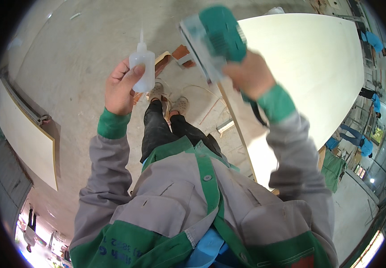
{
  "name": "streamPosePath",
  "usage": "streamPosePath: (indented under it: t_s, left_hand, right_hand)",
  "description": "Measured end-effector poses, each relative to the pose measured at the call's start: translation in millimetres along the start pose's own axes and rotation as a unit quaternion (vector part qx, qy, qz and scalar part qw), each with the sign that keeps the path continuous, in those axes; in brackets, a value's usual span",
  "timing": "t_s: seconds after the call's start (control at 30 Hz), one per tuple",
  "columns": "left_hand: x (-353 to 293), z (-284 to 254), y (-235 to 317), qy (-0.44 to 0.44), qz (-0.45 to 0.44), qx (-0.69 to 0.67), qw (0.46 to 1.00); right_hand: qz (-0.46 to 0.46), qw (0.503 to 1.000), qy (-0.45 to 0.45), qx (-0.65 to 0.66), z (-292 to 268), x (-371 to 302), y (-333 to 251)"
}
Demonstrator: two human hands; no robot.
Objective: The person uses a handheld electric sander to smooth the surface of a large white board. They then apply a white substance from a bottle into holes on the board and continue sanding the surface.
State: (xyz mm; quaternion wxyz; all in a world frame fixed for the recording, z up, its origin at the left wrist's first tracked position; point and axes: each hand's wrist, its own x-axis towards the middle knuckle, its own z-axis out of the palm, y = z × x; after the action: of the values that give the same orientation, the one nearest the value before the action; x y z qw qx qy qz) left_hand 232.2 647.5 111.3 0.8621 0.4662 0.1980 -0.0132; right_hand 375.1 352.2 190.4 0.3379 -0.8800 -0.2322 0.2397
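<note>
My left hand [121, 85] is wrapped round a translucent white squeeze bottle [143, 67], its thumb across the front. The bottle stands upright with its long thin nozzle pointing up. My right hand [253, 73], smeared by motion, grips a teal power tool [222, 35] with a flat, grey rectangular base on its left side; it looks like a sheet sander. Both are held up in the air, apart from each other. The tool is over the left edge of a large white panel [304, 67], and a black cord or strap [259, 114] hangs below my right hand.
Another white panel [28, 134] leans at the left. Brown and grey scraps [184, 56] and a thin cord [202, 89] lie on the concrete floor by my feet. Several people in blue shirts [371, 42] are at the far right; another person [30, 232] is at lower left.
</note>
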Motion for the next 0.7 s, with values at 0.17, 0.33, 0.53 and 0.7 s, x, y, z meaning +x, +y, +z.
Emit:
streamPosePath:
  t_s: [0.17,0.33,0.53,0.7]
  left_hand:
    - [-8.7,8.8,-36.7,-0.008,-0.085,0.052,0.995]
    - [-13.5,33.4,-77.1,-0.087,-0.167,0.073,0.979]
    - [-12.5,52.3,-100.3,-0.100,-0.207,0.072,0.971]
    - [-9.6,70.7,-110.5,-0.098,-0.221,0.077,0.967]
  right_hand:
    - [0.245,0.965,0.052,0.074,12.2,-138.6,-4.9]
    - [0.450,0.857,0.184,0.173,6.0,-214.2,14.8]
    - [0.447,0.811,0.294,0.238,-0.2,-248.9,25.7]
    - [0.415,0.825,0.280,0.262,-11.5,-240.9,9.7]
